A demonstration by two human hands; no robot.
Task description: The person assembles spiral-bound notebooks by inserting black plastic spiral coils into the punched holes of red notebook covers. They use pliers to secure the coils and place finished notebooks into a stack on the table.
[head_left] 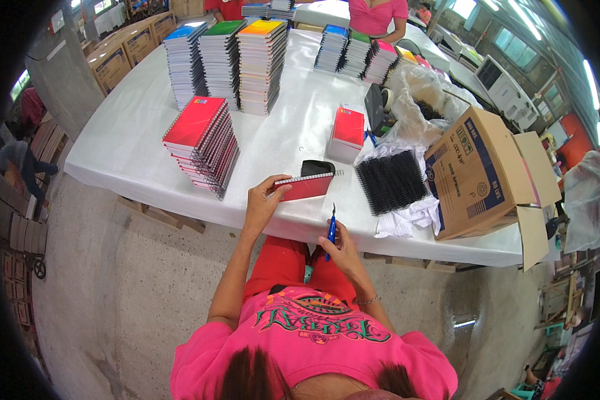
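My left hand (263,202) grips the left end of a red spiral notebook (307,187) that rests near the front edge of the white table (133,140). The notebook's wire binding runs along its upper edge and pokes out at the right end. My right hand (343,248) is below the table edge and holds a small blue-handled tool (331,230) upright, its tip pointing at the notebook. A small black object (317,167) lies just behind the notebook.
A leaning stack of red notebooks (203,143) stands left, a short red stack (348,133) right. Black binding coils (391,181) lie on white paper beside an open cardboard box (477,173). Tall notebook stacks (228,61) fill the back. Other people stand at the far side.
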